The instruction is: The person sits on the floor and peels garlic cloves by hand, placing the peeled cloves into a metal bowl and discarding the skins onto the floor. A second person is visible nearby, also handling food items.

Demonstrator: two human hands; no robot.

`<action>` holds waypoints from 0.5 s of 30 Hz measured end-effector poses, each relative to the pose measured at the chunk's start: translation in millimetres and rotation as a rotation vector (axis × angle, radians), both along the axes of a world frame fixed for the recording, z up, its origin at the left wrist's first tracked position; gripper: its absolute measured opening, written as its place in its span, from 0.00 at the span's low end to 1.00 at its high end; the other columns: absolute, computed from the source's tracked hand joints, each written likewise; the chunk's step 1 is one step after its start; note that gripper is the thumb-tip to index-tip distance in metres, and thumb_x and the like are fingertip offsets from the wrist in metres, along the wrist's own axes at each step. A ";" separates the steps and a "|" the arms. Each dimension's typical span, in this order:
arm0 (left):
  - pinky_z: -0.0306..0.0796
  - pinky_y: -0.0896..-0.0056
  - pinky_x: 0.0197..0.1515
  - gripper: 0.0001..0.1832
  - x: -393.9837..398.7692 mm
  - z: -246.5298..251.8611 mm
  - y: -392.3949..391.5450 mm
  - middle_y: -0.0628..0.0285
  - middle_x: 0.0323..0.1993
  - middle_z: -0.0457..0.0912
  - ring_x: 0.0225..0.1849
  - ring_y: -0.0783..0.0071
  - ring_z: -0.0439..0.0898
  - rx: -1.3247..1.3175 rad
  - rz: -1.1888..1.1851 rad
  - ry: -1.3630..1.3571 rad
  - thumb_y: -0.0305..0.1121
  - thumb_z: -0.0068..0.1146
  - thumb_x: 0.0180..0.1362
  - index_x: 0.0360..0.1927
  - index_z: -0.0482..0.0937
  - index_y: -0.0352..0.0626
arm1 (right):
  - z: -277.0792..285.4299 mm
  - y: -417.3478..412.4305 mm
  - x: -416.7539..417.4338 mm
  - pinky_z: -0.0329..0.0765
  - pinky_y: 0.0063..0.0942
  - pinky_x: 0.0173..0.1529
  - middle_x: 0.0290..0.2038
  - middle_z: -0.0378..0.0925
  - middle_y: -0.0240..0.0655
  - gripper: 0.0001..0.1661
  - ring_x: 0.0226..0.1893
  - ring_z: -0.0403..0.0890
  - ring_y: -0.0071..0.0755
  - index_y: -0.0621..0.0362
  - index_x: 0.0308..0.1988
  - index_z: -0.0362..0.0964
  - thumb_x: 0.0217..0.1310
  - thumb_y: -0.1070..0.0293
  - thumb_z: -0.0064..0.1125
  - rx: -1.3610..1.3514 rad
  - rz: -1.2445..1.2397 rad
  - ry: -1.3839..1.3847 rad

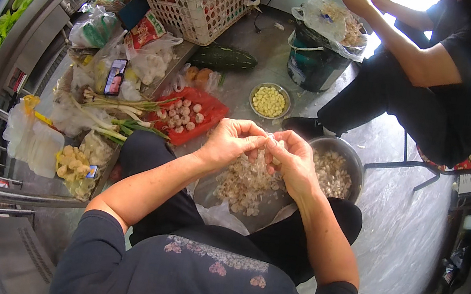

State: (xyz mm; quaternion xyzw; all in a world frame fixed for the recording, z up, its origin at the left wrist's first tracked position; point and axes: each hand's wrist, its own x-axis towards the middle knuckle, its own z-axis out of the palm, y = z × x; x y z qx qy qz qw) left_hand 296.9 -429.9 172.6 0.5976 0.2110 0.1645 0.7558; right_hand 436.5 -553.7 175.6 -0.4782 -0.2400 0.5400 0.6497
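Observation:
My left hand and my right hand meet at the fingertips, pinching a small pale piece between them, seemingly a garlic clove with its skin. Below them lies a heap of papery garlic skins. Just right of my right hand, a steel bowl holds unpeeled garlic cloves. Beyond my hands stands a small round metal bowl of peeled cloves. Whole garlic bulbs rest on a red plastic bag to the left of my hands.
A co-worker sits at the upper right beside a dark bucket topped with a bag of skins. A dark green gourd lies by a perforated plastic crate. Spring onions, a phone and bagged ginger are at left.

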 end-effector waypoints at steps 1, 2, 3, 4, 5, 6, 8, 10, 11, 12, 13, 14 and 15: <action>0.72 0.79 0.32 0.08 0.3 2.8 4.4 0.63 0.31 0.83 0.27 0.81 0.78 -0.005 -0.012 0.019 0.30 0.60 0.63 0.40 0.83 0.35 | -1.4 3.7 0.2 0.70 0.19 0.25 0.25 0.75 0.31 0.11 0.23 0.74 0.20 0.60 0.39 0.72 0.64 0.66 0.63 0.001 -0.019 -0.025; 0.72 0.79 0.33 0.08 0.8 5.0 8.9 0.64 0.30 0.83 0.27 0.81 0.78 -0.011 -0.022 0.037 0.30 0.60 0.63 0.41 0.83 0.35 | -2.5 7.3 0.3 0.70 0.19 0.24 0.24 0.75 0.31 0.11 0.23 0.74 0.19 0.61 0.39 0.72 0.64 0.66 0.63 0.003 -0.035 -0.050; 0.72 0.79 0.33 0.08 -0.5 6.9 14.3 0.64 0.30 0.83 0.27 0.81 0.78 -0.016 -0.037 0.053 0.29 0.59 0.63 0.41 0.83 0.35 | -2.1 12.2 -0.4 0.70 0.19 0.24 0.25 0.76 0.31 0.11 0.22 0.73 0.19 0.61 0.39 0.72 0.64 0.67 0.63 0.001 -0.040 -0.093; 0.72 0.79 0.33 0.08 -1.9 8.3 19.9 0.64 0.30 0.83 0.27 0.81 0.78 -0.021 -0.051 0.068 0.29 0.59 0.63 0.42 0.83 0.35 | -1.0 16.4 -0.9 0.69 0.19 0.24 0.25 0.76 0.31 0.11 0.22 0.73 0.19 0.62 0.39 0.72 0.64 0.67 0.63 0.000 -0.042 -0.137; 0.72 0.79 0.34 0.09 -3.2 8.1 25.8 0.65 0.30 0.83 0.27 0.81 0.78 -0.028 -0.061 0.082 0.29 0.59 0.63 0.42 0.83 0.35 | 0.7 20.6 -1.3 0.69 0.19 0.24 0.25 0.76 0.31 0.11 0.21 0.73 0.19 0.62 0.39 0.72 0.63 0.67 0.64 0.000 -0.042 -0.181; 0.72 0.78 0.34 0.10 -5.0 5.9 32.7 0.65 0.29 0.83 0.28 0.81 0.78 0.001 -0.061 0.115 0.31 0.60 0.62 0.42 0.84 0.36 | 5.8 26.7 -4.0 0.68 0.18 0.23 0.24 0.76 0.30 0.09 0.20 0.71 0.18 0.63 0.38 0.74 0.62 0.69 0.65 -0.048 -0.047 -0.254; 0.73 0.77 0.34 0.12 -6.8 3.0 46.0 0.64 0.29 0.83 0.29 0.80 0.80 0.010 -0.123 0.147 0.33 0.61 0.61 0.42 0.84 0.35 | 11.5 33.1 -3.0 0.66 0.18 0.23 0.23 0.75 0.29 0.08 0.19 0.71 0.17 0.63 0.37 0.76 0.61 0.70 0.65 -0.138 -0.031 -0.481; 0.74 0.76 0.35 0.12 -6.6 -2.5 57.6 0.63 0.29 0.84 0.29 0.79 0.80 -0.048 -0.184 0.132 0.33 0.63 0.59 0.42 0.84 0.35 | 12.2 39.2 0.1 0.65 0.17 0.22 0.22 0.74 0.28 0.06 0.19 0.70 0.17 0.62 0.36 0.77 0.60 0.72 0.65 -0.184 -0.002 -0.574; 0.75 0.76 0.35 0.12 -7.5 -7.8 61.0 0.62 0.29 0.84 0.29 0.78 0.81 -0.113 -0.189 0.111 0.33 0.63 0.59 0.41 0.84 0.35 | 10.2 43.1 2.7 0.64 0.17 0.21 0.21 0.74 0.27 0.05 0.19 0.70 0.16 0.62 0.36 0.78 0.60 0.74 0.65 -0.198 0.021 -0.555; 0.75 0.76 0.35 0.11 -5.9 -11.6 64.1 0.61 0.29 0.84 0.29 0.78 0.81 -0.178 -0.189 0.113 0.33 0.63 0.59 0.40 0.84 0.35 | 7.4 46.3 7.3 0.64 0.16 0.21 0.21 0.74 0.27 0.05 0.18 0.70 0.16 0.62 0.36 0.78 0.60 0.74 0.65 -0.196 0.045 -0.546; 0.75 0.76 0.35 0.11 -5.7 -15.4 66.0 0.61 0.29 0.84 0.29 0.77 0.81 -0.244 -0.196 0.112 0.32 0.63 0.58 0.40 0.84 0.36 | 4.4 49.3 9.9 0.63 0.16 0.21 0.20 0.73 0.27 0.04 0.18 0.70 0.16 0.62 0.36 0.78 0.59 0.74 0.65 -0.197 0.064 -0.537; 0.76 0.76 0.34 0.10 -8.8 -19.0 67.8 0.61 0.29 0.84 0.28 0.77 0.81 -0.276 -0.184 0.119 0.31 0.63 0.58 0.39 0.84 0.36 | 2.1 54.2 9.0 0.63 0.15 0.21 0.20 0.73 0.26 0.04 0.18 0.70 0.15 0.62 0.35 0.78 0.59 0.74 0.65 -0.185 0.096 -0.505; 0.76 0.75 0.34 0.09 -10.1 -24.9 68.7 0.61 0.29 0.84 0.28 0.77 0.81 -0.285 -0.189 0.137 0.31 0.64 0.57 0.38 0.84 0.36 | -2.0 54.9 6.5 0.63 0.15 0.21 0.19 0.72 0.26 0.04 0.18 0.69 0.15 0.62 0.35 0.78 0.60 0.74 0.64 -0.208 0.091 -0.521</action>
